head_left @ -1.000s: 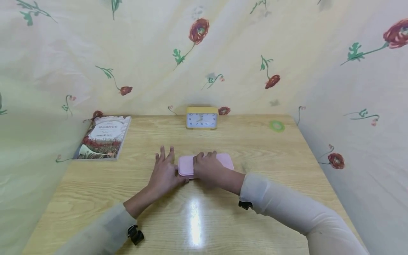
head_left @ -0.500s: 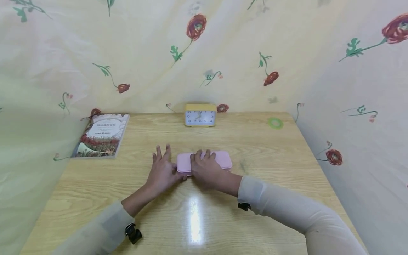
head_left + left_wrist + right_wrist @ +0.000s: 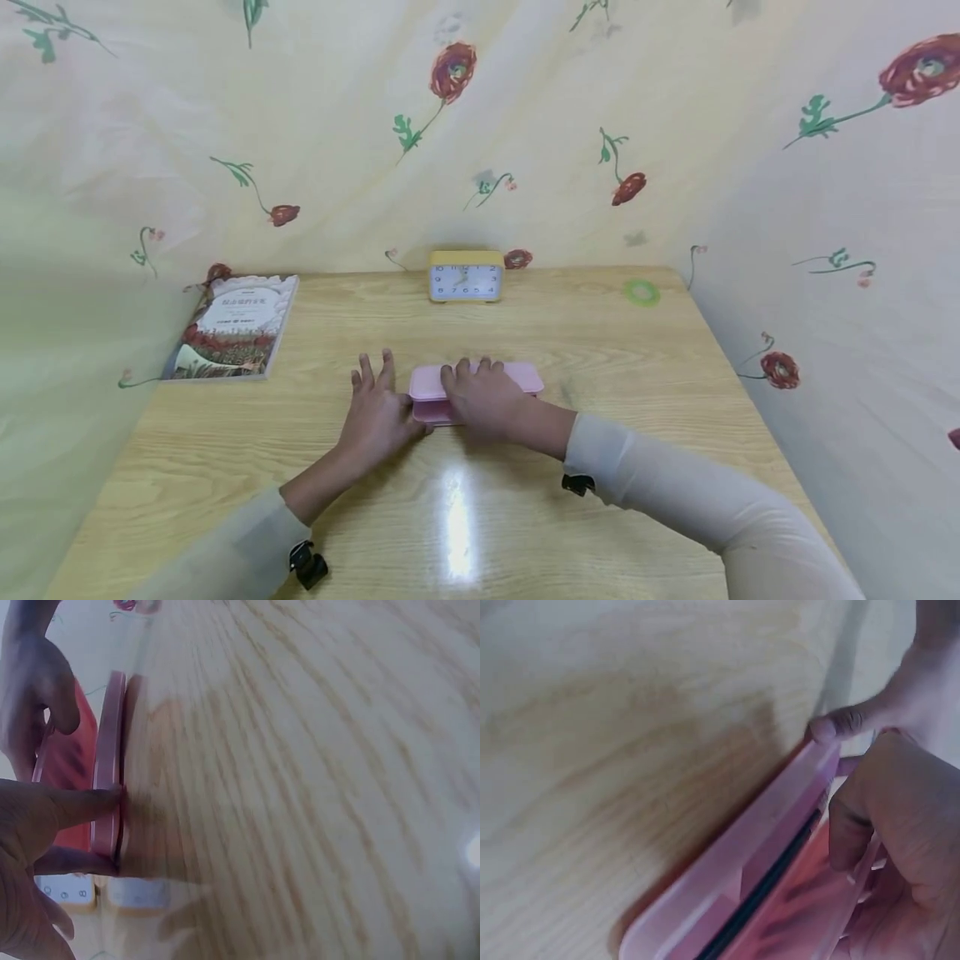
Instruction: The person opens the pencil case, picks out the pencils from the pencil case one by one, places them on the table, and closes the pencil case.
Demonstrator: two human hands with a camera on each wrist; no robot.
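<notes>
A pink pencil case lies across the middle of the table, its lid partly raised at the front. My right hand grips the lid by its front edge, thumb underneath and fingers over the top. At the case's left end, my left hand pinches the base between thumb and a finger, its other fingers spread outward. Inside the case, a long dark stick-like thing shows in the right wrist view. The rest of the contents is hidden by the lid and my right hand.
A yellow alarm clock stands at the back of the table. To the back left lies a book; a green ring, perhaps a tape roll, lies at the back right. A flowered cloth hangs around the back and sides.
The pencil case's lid was down and is now lifted at the front by my right hand, showing a gap. My left hand stays at the left end. The head view has shifted slightly.
</notes>
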